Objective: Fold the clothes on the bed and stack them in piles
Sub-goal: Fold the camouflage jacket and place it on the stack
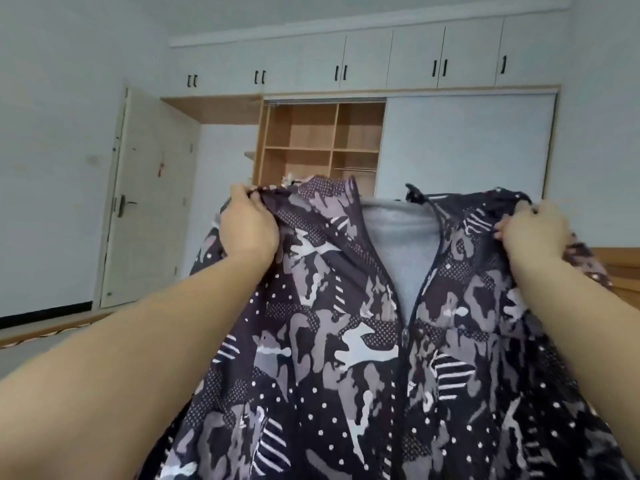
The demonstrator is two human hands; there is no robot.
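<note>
White cupboards [363,60] fill the back wall. The left hand [247,225] and right hand [533,232] each pinch a shoulder of the dark patterned jacket [346,358], holding it up.

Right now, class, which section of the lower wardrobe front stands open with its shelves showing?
The left section: its wooden shelves and hanging rail show, above the jacket held up by both hands. The right section is covered by a plain white sliding panel.
</note>
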